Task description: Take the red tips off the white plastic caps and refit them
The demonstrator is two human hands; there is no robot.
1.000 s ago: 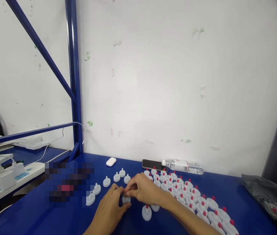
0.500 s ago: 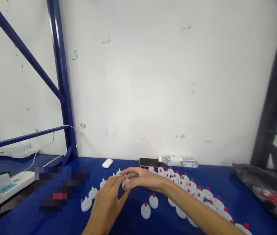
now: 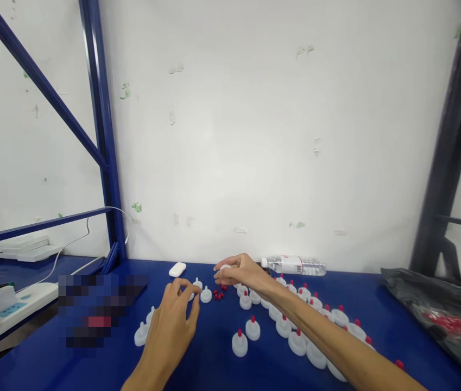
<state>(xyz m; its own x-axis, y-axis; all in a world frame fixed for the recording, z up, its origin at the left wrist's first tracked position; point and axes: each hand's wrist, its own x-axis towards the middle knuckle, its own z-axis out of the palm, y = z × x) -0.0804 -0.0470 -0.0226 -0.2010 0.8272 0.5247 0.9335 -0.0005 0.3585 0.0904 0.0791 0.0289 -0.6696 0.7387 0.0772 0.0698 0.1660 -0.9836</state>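
My right hand (image 3: 244, 271) is at the back of the table, its fingers closed round a white nozzle cap (image 3: 225, 267) that is mostly hidden. Beneath its fingertips lies a small pile of red tips (image 3: 219, 294). My left hand (image 3: 175, 312) is curled, with thumb and forefinger apart, beside several white nozzle caps without red tips; one of these caps (image 3: 206, 295) stands just past its fingers. White nozzle caps with red tips (image 3: 283, 326) stand in rows under and around my right forearm. Two more red-tipped caps (image 3: 239, 344) stand apart, nearer to me.
On the blue table (image 3: 201, 361), a white rounded case (image 3: 177, 269) lies near the wall. A clear water bottle (image 3: 295, 265) lies on its side at the back. A black plastic bag (image 3: 425, 309) is at the right, and a white power strip (image 3: 18, 309) at the left.
My hands were together at a white nozzle cap; now they are apart. The right has moved up and away with a cap, uncovering the red tips. The left has shifted slightly left.
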